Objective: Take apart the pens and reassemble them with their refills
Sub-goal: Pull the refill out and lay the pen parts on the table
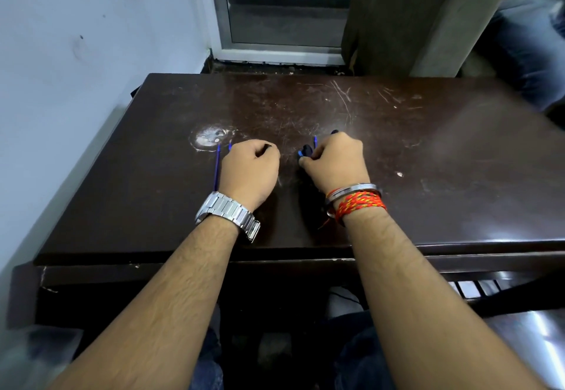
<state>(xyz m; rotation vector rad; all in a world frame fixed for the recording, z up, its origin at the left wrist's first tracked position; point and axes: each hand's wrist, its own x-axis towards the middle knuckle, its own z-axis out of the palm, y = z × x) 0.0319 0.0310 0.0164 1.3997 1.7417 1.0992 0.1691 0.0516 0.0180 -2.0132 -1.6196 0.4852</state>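
The left hand (249, 169) is lying curled on the scratched dark surface (428, 151), pinching a small dark pen piece (269, 146), with a blue refill (216, 169) lying just to its left, while the right hand (334, 162) is gripping a dark pen barrel (305, 150), a second refill tip (315, 142) poking out past its fingers.

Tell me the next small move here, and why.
Probably move the left hand onto the blue refill lying on the table just beside it. The right hand grips the dark pen parts, so that loose refill seems next. Whether the left hand holds anything is unclear.
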